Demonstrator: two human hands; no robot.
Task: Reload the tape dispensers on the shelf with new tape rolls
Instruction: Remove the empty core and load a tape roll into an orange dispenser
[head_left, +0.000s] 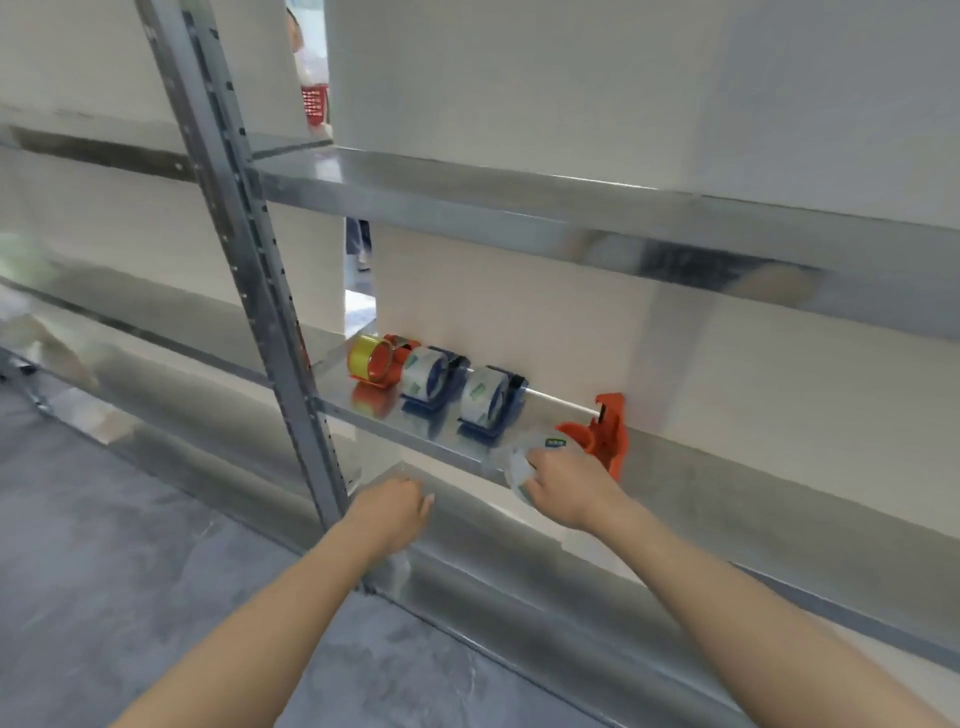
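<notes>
The right hand (563, 486) gripped a clear tape roll (524, 462) at the front edge of the metal shelf (675, 483), touching an orange dispenser (605, 434). A small green label on the roll was too blurred to read. The left hand (397, 506) hung below the shelf, fingers curled and holding nothing visible. Farther left stood two blue dispensers (434, 376) (491, 400) and another orange one (379, 358), all loaded.

Three loaded dispensers in a row on my shelf (519, 431): orange (382, 361), blue (434, 379), blue (493, 400). Fourth orange dispenser (608, 434) rightmost; clear roll (524, 462) at it.
</notes>
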